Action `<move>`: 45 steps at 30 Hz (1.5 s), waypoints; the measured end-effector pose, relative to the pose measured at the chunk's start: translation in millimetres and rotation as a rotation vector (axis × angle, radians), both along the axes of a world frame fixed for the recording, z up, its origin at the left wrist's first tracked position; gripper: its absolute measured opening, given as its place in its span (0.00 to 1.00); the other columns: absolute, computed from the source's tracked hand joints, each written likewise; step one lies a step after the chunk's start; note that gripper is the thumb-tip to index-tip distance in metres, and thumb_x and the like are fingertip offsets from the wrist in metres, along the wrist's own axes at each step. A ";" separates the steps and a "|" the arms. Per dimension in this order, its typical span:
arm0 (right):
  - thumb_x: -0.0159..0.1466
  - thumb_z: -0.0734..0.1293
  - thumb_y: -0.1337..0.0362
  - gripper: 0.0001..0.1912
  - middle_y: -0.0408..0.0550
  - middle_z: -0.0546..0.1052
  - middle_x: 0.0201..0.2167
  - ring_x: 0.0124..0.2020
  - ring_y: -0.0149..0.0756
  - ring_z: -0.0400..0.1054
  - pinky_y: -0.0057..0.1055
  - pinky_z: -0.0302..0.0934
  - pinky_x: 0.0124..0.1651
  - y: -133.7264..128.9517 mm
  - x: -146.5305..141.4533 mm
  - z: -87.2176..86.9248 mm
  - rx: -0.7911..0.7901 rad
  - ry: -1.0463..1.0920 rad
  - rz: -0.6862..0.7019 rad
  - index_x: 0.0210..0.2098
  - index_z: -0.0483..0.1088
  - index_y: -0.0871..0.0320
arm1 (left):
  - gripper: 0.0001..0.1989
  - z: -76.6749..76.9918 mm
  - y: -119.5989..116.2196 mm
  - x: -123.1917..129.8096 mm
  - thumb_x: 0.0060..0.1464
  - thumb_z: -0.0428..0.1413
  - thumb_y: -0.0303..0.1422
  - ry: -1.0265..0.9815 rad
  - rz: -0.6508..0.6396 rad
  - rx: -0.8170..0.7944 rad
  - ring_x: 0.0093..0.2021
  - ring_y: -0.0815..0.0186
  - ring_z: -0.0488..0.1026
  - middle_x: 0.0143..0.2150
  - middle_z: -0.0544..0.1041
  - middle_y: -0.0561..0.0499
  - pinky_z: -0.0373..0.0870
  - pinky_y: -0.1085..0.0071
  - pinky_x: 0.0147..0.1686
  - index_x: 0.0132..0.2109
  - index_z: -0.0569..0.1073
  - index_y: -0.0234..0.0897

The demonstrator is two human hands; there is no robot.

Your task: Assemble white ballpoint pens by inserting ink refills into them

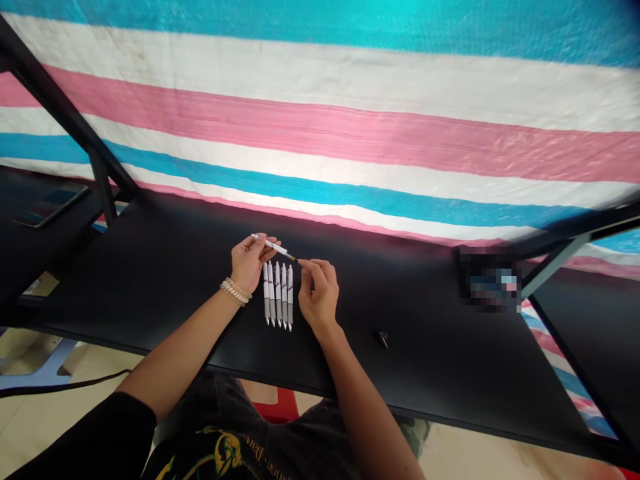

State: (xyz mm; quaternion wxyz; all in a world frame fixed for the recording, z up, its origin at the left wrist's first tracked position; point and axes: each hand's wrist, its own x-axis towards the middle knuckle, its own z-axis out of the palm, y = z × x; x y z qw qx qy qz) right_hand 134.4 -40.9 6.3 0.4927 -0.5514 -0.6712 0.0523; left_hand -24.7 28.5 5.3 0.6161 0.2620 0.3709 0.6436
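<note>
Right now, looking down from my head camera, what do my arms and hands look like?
Your left hand is ungloved, with a pale, cream-toned bracelet in stacked rows at the wrist. A loose black sleeve covers that arm to about the elbow. Your right hand is ungloved too, with nothing visible at its wrist; that arm's sleeve is out of view.

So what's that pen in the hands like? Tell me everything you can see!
The pen has a slim white barrel that looks like plastic. A thin stick with a dark end pokes out of it. The pen slants down to the right in the picture, beyond a row of pens. The left hand holds the barrel; the right hand is at the dark end, but its grip is too small to tell.
</note>
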 end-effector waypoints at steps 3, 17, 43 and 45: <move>0.69 0.60 0.69 0.14 0.51 0.73 0.41 0.43 0.40 0.67 0.40 0.66 0.47 0.0 -1.8 -1.8 -0.013 -0.007 0.031 0.47 0.74 0.53 | 0.16 2.6 -3.6 4.5 0.50 0.67 0.41 0.058 -0.033 0.020 0.41 0.60 0.81 0.39 0.81 0.44 0.77 0.63 0.45 0.39 0.75 0.33; 0.68 0.63 0.67 0.14 0.49 0.76 0.40 0.42 0.38 0.74 0.39 0.72 0.47 0.2 -2.8 -12.3 0.005 0.104 0.012 0.53 0.65 0.53 | 0.18 -2.4 -9.0 11.7 0.50 0.66 0.44 0.112 -0.104 0.042 0.40 0.60 0.81 0.38 0.82 0.44 0.78 0.62 0.45 0.39 0.76 0.34; 0.69 0.64 0.63 0.08 0.47 0.78 0.38 0.35 0.35 0.74 0.34 0.70 0.41 1.4 5.3 -1.5 -0.088 0.124 0.057 0.47 0.71 0.55 | 0.20 2.0 -4.8 5.3 0.49 0.67 0.45 0.079 -0.051 0.039 0.39 0.58 0.81 0.38 0.81 0.44 0.78 0.62 0.43 0.40 0.75 0.33; 0.68 0.65 0.63 0.11 0.49 0.78 0.40 0.37 0.36 0.74 0.35 0.70 0.41 1.4 5.7 -1.1 -0.090 0.126 0.053 0.49 0.70 0.55 | 0.20 1.6 -5.0 5.0 0.49 0.66 0.45 0.080 -0.051 0.048 0.40 0.58 0.81 0.38 0.81 0.44 0.78 0.61 0.43 0.40 0.75 0.33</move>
